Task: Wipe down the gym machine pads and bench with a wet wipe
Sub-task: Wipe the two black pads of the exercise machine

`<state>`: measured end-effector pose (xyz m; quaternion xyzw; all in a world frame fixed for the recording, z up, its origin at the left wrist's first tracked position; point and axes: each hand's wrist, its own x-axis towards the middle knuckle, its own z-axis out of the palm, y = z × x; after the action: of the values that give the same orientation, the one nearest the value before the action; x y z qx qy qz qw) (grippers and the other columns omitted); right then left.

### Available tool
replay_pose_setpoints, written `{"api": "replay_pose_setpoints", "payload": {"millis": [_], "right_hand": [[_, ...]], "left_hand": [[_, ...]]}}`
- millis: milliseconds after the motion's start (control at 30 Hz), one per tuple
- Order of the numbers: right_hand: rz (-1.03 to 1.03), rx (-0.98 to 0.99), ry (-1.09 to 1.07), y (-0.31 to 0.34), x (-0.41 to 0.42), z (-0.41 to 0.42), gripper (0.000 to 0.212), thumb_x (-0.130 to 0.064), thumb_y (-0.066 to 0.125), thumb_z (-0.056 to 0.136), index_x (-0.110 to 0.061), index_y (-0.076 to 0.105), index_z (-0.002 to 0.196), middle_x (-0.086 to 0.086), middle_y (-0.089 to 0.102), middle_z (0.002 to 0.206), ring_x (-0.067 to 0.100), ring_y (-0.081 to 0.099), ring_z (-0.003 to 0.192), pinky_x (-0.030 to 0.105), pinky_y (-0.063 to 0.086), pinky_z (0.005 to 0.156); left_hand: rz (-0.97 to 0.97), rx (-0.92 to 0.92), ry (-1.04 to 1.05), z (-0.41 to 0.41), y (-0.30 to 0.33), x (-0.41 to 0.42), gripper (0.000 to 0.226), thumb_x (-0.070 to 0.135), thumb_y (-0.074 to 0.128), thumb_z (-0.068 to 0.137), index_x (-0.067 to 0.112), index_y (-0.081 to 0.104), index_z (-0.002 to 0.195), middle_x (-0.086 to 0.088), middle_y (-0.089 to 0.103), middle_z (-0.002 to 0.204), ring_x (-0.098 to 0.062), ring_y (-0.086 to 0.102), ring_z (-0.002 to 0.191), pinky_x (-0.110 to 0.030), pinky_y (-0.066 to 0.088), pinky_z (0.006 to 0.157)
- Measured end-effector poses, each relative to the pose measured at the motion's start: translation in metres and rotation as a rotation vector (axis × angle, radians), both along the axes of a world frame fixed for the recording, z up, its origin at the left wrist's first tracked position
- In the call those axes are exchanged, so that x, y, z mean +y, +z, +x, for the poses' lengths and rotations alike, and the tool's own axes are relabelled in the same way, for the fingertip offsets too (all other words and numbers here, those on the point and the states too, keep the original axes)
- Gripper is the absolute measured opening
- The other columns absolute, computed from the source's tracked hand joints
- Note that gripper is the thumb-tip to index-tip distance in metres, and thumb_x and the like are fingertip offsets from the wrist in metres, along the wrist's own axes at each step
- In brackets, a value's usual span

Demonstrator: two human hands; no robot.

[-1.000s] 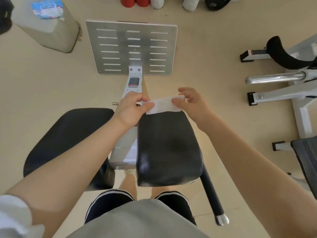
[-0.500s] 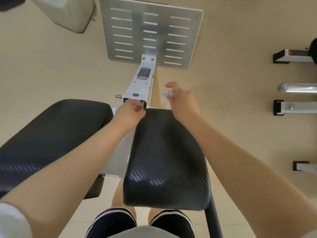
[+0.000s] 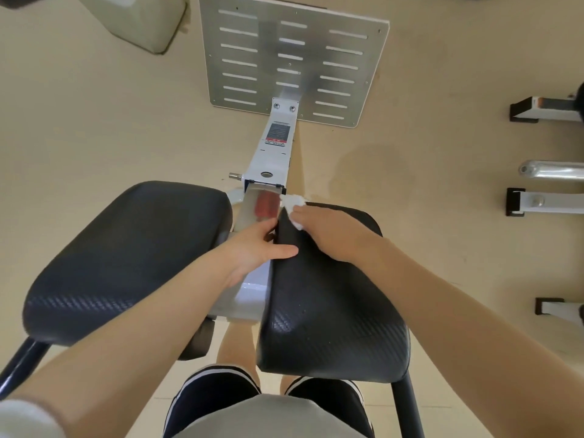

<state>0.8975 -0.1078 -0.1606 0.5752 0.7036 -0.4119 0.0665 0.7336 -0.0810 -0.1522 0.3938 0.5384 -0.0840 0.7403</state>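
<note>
Left arm: reaching forward from the lower left, forearm bare, a white sleeve edge showing near the shoulder.
Left hand point(image 3: 259, 245): lying palm down, thumb stretching out to the right, fingers reaching forward and curling down over an edge.
Right arm: extending forward from the lower right, forearm bare, wrist bending slightly inward.
Right hand point(image 3: 328, 230): lying knuckles up, fingers bunching a crumpled wet wipe point(image 3: 294, 205) beneath the fingertips and pressing downward.
</note>
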Motion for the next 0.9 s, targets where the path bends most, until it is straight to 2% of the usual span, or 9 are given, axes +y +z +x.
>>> {"api": "replay_pose_setpoints", "payload": {"millis": [67, 133, 200, 300, 367, 467, 633, 767, 900], "right_hand": [[-0.063, -0.093, -0.068, 0.005, -0.007, 0.015, 0.030, -0.009, 0.033, 0.098, -0.017, 0.047, 0.123, 0.005, 0.048, 0.137, 0.025, 0.048, 0.119, 0.032, 0.037, 0.098], [-0.088, -0.154, -0.113, 0.007, -0.010, 0.020, 0.019, -0.012, 0.034, 0.098, -0.017, 0.048, 0.109, 0.009, 0.055, 0.123, 0.028, 0.053, 0.104, 0.030, 0.039, 0.082], [-0.077, -0.175, -0.120, 0.009, -0.007, 0.011, 0.017, -0.014, 0.033, 0.098, -0.015, 0.048, 0.107, 0.010, 0.058, 0.117, 0.030, 0.055, 0.102, 0.029, 0.036, 0.077], [-0.082, -0.068, -0.067, 0.008, 0.001, -0.017, 0.032, -0.011, 0.034, 0.098, -0.011, 0.044, 0.129, 0.009, 0.050, 0.133, 0.028, 0.049, 0.119, 0.035, 0.040, 0.097], [-0.086, -0.019, -0.013, 0.007, 0.003, -0.028, 0.041, -0.008, 0.037, 0.098, -0.010, 0.037, 0.138, 0.008, 0.039, 0.144, 0.025, 0.040, 0.130, 0.039, 0.033, 0.107], [-0.092, 0.014, -0.033, 0.004, -0.002, -0.017, 0.045, -0.007, 0.035, 0.098, -0.014, 0.032, 0.143, 0.004, 0.029, 0.151, 0.020, 0.028, 0.138, 0.034, 0.024, 0.113], [-0.158, -0.128, -0.256, 0.009, -0.019, 0.033, 0.036, -0.012, 0.032, 0.098, -0.015, 0.046, 0.130, 0.009, 0.047, 0.136, 0.031, 0.046, 0.121, 0.035, 0.036, 0.099], [-0.175, -0.236, -0.318, 0.015, -0.024, 0.036, 0.032, -0.009, 0.031, 0.097, -0.011, 0.045, 0.125, 0.016, 0.048, 0.134, 0.035, 0.049, 0.116, 0.035, 0.037, 0.094], [-0.075, -0.066, -0.215, 0.018, -0.009, -0.006, 0.029, -0.010, 0.033, 0.098, -0.008, 0.048, 0.123, 0.014, 0.054, 0.125, 0.031, 0.052, 0.112, 0.031, 0.038, 0.088]], "left_hand": [[-0.007, -0.018, -0.012, -0.002, -0.001, 0.000, 0.059, 0.013, 0.066, 0.083, 0.020, 0.043, 0.136, 0.004, 0.054, 0.131, -0.010, 0.045, 0.123, -0.025, 0.034, 0.103], [-0.002, -0.020, -0.017, -0.002, -0.002, 0.001, 0.058, 0.013, 0.066, 0.083, 0.021, 0.044, 0.136, 0.005, 0.054, 0.130, -0.010, 0.045, 0.122, -0.024, 0.034, 0.100], [0.005, -0.026, -0.016, -0.002, -0.005, 0.002, 0.057, 0.012, 0.066, 0.082, 0.020, 0.046, 0.134, 0.004, 0.055, 0.128, -0.012, 0.046, 0.122, -0.024, 0.035, 0.098], [0.047, -0.009, -0.032, -0.005, -0.009, 0.001, 0.060, 0.016, 0.069, 0.080, 0.023, 0.045, 0.135, 0.005, 0.052, 0.132, -0.013, 0.043, 0.126, -0.030, 0.032, 0.106], [0.084, 0.007, -0.044, -0.006, -0.010, 0.000, 0.063, 0.018, 0.069, 0.081, 0.023, 0.042, 0.138, 0.003, 0.047, 0.137, -0.014, 0.038, 0.130, -0.030, 0.029, 0.108], [0.123, 0.005, -0.061, -0.004, -0.009, -0.002, 0.064, 0.019, 0.067, 0.082, 0.022, 0.039, 0.139, 0.001, 0.044, 0.142, -0.016, 0.034, 0.133, -0.028, 0.028, 0.105], [0.118, 0.006, -0.088, 0.002, -0.002, 0.001, 0.056, 0.013, 0.065, 0.084, 0.017, 0.045, 0.135, 0.002, 0.050, 0.136, -0.014, 0.035, 0.132, -0.022, 0.029, 0.099], [0.078, -0.001, -0.105, 0.003, 0.004, 0.003, 0.054, 0.012, 0.063, 0.085, 0.018, 0.044, 0.136, 0.006, 0.052, 0.129, -0.010, 0.041, 0.128, -0.022, 0.032, 0.099], [0.096, 0.044, -0.126, 0.001, 0.006, 0.002, 0.058, 0.017, 0.065, 0.083, 0.021, 0.043, 0.137, 0.002, 0.050, 0.136, -0.013, 0.039, 0.130, -0.036, 0.028, 0.112]]}}
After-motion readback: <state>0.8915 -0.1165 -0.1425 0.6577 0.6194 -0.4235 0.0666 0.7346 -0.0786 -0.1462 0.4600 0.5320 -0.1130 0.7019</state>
